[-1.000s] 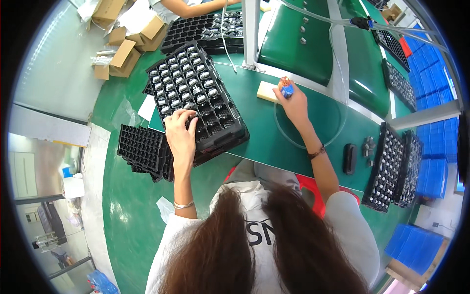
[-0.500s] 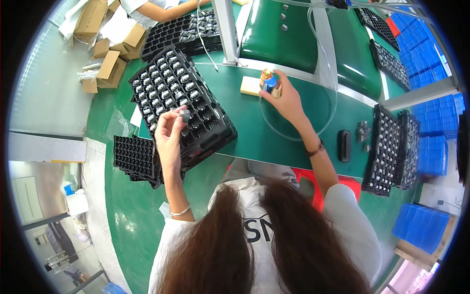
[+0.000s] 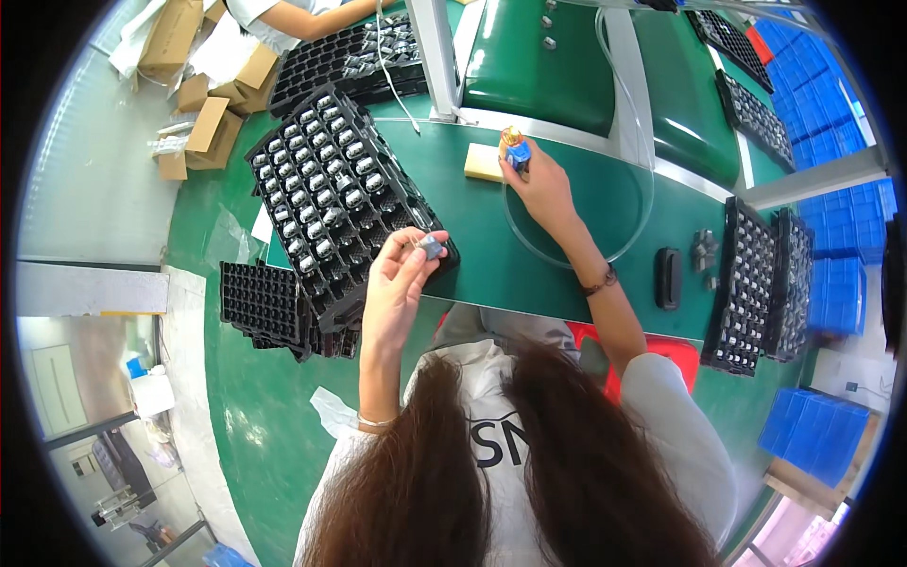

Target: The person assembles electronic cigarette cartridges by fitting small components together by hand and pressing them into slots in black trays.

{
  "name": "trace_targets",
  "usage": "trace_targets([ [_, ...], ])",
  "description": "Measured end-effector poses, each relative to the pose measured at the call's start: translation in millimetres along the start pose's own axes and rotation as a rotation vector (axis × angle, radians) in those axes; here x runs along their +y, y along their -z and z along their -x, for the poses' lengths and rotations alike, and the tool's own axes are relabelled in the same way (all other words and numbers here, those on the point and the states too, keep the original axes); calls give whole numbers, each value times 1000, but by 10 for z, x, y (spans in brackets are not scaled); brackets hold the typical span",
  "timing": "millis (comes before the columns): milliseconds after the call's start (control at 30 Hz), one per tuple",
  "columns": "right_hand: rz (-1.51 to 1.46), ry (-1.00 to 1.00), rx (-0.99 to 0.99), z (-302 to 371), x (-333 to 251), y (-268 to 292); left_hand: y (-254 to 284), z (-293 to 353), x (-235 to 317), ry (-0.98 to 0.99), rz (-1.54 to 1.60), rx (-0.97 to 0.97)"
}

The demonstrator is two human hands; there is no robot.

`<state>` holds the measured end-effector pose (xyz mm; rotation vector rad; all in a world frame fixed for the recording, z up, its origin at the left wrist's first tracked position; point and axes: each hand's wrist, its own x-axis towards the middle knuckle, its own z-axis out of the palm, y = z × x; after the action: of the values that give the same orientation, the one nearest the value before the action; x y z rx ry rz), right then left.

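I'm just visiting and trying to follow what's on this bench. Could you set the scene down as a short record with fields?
Place: green workbench seen from above
Left hand: pinches a small grey part over the near corner of the tray
Right hand: grips a small blue tool upright beside a yellow sponge block
Main tray: black, compartmented, many cells filled with small metal parts
Empty trays: black stack at the bench's left edge
Right side: more black trays, a black oblong object
Far side: another person's arm, cardboard boxes
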<state>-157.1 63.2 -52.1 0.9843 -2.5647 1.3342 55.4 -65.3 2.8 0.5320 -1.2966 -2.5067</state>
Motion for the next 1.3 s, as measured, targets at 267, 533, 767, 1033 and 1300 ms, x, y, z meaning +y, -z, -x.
trace_targets([
  [267,-31,38,86,-140,129,-128,-194,-73,-289,117,52,-97],
  [533,-124,-54,252,-1414,850,-132,-389,-127,-333,232,53,-188],
  [767,166,-141,285,-1950,1529,-182,-377,-242,-304,261,114,-154],
  [1033,245,168,455,-1541,932,98,-488,-462,-344,81,35,-36],
  [1300,-907,-152,-260,101,-590,527,-596,-390,-210,-92,-95,13],
])
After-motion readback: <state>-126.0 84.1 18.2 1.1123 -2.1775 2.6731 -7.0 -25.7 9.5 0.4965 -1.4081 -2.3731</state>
